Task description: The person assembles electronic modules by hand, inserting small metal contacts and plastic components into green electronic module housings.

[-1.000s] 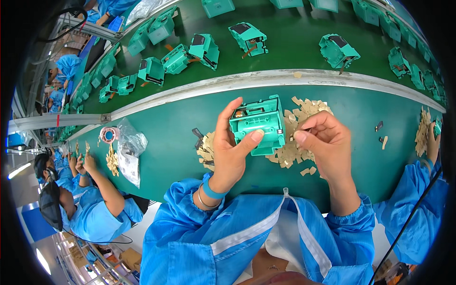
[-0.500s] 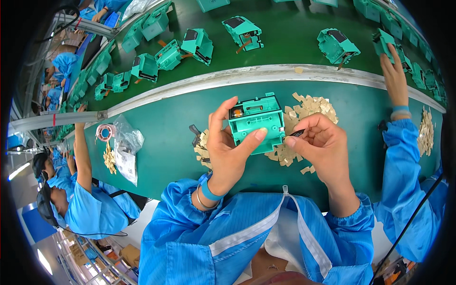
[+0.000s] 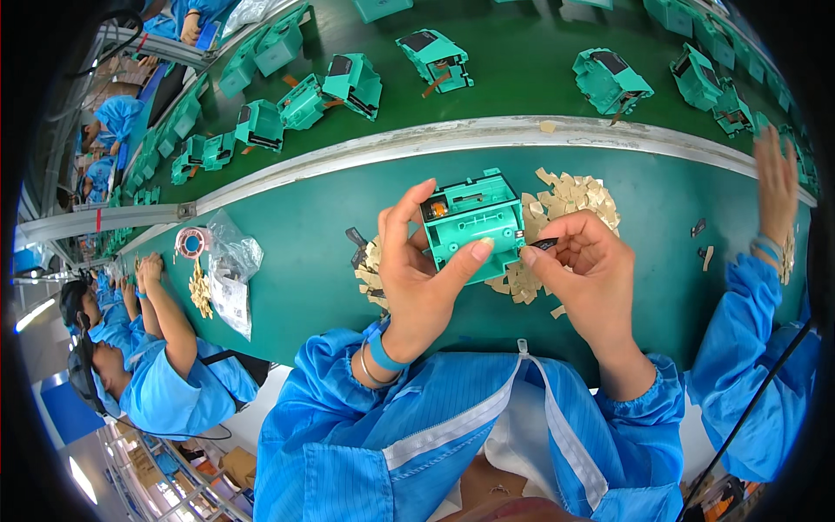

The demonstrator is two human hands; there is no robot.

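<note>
My left hand [image 3: 419, 277] grips a teal plastic housing [image 3: 474, 222] from its left side and holds it above the green table [image 3: 296, 235]. The thumb presses on the housing's lower front face. My right hand [image 3: 584, 268] sits just right of the housing and pinches a small dark part [image 3: 544, 244] between thumb and forefinger, close to the housing's right edge. Behind and under both hands lies a pile of small tan pieces [image 3: 574, 198].
A conveyor belt [image 3: 513, 83] beyond a pale rail carries several teal housings. A clear bag [image 3: 233, 261] and a tape roll [image 3: 189, 241] lie at the left, beside a neighbouring worker's hands. Another worker's arm [image 3: 774, 200] reaches up at the right.
My left hand has lifted and turned the housing slightly toward me. My right hand has come away from the tan pile with the small dark part pinched. The belt housings have shifted.
</note>
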